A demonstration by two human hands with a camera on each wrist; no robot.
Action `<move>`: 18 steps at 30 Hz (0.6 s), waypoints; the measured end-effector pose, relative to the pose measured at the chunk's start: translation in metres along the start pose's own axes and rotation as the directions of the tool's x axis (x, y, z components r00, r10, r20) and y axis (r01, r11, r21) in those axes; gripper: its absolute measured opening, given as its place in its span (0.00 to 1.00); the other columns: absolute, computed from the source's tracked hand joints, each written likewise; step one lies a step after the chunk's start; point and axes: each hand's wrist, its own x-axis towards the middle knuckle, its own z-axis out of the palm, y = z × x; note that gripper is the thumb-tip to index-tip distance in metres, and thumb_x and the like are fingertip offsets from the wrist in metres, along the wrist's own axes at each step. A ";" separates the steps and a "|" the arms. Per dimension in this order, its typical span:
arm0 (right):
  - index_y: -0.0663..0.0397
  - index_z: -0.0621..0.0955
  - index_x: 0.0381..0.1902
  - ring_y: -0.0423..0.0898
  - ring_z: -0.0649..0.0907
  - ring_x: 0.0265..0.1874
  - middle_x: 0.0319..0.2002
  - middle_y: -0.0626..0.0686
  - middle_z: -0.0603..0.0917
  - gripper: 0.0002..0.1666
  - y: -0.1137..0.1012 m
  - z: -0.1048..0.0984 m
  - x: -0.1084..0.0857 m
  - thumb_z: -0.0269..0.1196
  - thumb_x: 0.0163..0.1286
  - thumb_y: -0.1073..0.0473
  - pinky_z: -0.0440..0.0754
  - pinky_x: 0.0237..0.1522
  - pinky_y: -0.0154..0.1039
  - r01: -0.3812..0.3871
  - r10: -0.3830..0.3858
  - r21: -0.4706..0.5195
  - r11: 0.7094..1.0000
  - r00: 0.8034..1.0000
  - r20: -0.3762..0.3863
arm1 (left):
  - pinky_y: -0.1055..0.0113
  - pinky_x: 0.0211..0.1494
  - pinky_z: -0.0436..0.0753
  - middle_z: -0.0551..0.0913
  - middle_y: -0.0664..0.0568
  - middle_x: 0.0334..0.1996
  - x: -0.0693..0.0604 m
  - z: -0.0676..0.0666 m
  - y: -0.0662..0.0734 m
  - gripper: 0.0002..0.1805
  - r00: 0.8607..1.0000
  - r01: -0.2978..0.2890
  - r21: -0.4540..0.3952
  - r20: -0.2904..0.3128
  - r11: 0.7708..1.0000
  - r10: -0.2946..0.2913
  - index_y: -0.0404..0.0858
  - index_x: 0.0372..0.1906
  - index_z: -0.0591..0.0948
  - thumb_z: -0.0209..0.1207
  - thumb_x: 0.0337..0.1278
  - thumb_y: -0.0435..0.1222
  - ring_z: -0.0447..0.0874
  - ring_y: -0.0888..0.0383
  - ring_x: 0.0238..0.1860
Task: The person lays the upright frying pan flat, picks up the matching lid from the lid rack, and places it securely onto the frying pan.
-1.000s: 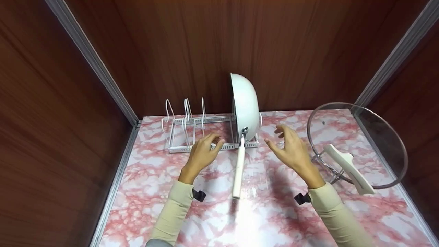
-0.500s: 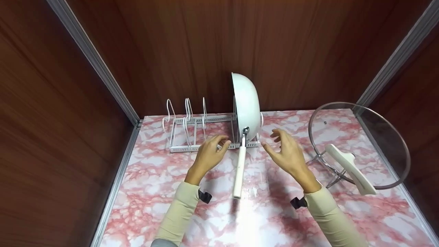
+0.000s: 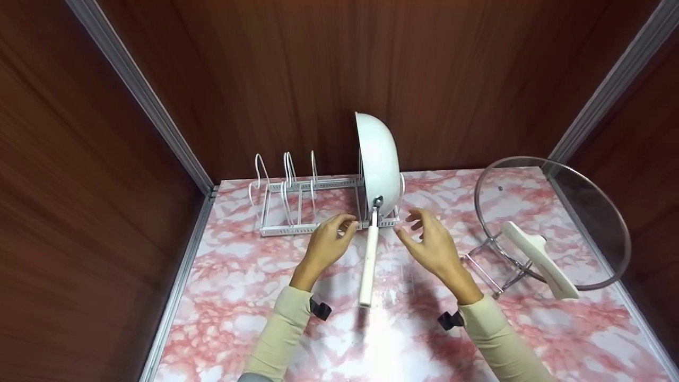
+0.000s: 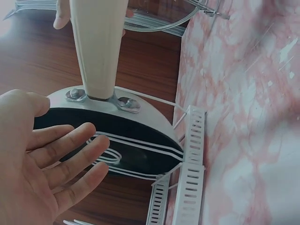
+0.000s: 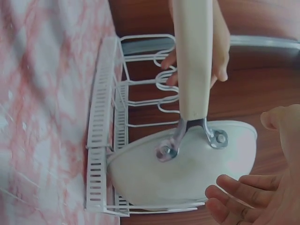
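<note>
A white frying pan stands on edge in the right part of a white wire rack, its dark inside facing left. Its cream handle points toward me. Left of the handle is my left hand, fingers loosely bent and apart from the pan. On the other side, my right hand has its fingers spread and relaxed, holding nothing. In the left wrist view the left fingers lie in front of the pan's dark inside. The right wrist view has the right hand beside the pan's white outside.
At the right, a large glass lid with a cream handle leans upright on a small metal stand. Wire dividers rise from the rack's left part. Brown wood panels enclose the pink marbled tabletop at the back and sides.
Both hands have moved inward toward the pan handle, the left one to the right and the right one to the left. Pan, rack and lid stay in place.
</note>
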 end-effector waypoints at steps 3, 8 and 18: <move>0.61 0.78 0.65 0.55 0.87 0.45 0.51 0.57 0.89 0.34 -0.001 0.004 -0.002 0.70 0.72 0.44 0.85 0.45 0.51 -0.009 0.009 0.018 1.000 1.000 0.003 | 0.59 0.52 0.90 0.91 0.48 0.45 -0.002 0.002 0.001 0.17 1.000 0.026 -0.027 0.009 0.999 -0.026 0.37 0.57 0.86 0.57 0.80 0.44 0.91 0.53 0.47; 0.60 0.79 0.65 0.55 0.88 0.44 0.51 0.55 0.89 0.34 -0.004 0.009 -0.005 0.70 0.73 0.43 0.85 0.43 0.49 -0.036 0.035 0.051 0.998 0.999 0.016 | 0.59 0.53 0.89 0.90 0.47 0.46 -0.003 0.006 0.002 0.19 0.998 0.062 -0.063 0.026 0.996 -0.061 0.36 0.58 0.85 0.56 0.80 0.46 0.90 0.51 0.48; 0.59 0.79 0.63 0.49 0.88 0.40 0.48 0.53 0.89 0.31 -0.012 0.021 -0.014 0.69 0.74 0.44 0.86 0.41 0.44 -0.065 0.061 0.077 0.995 0.997 0.045 | 0.56 0.52 0.89 0.91 0.46 0.42 -0.006 0.017 0.004 0.18 0.996 0.094 -0.128 0.023 0.987 -0.092 0.34 0.56 0.85 0.56 0.81 0.43 0.91 0.49 0.44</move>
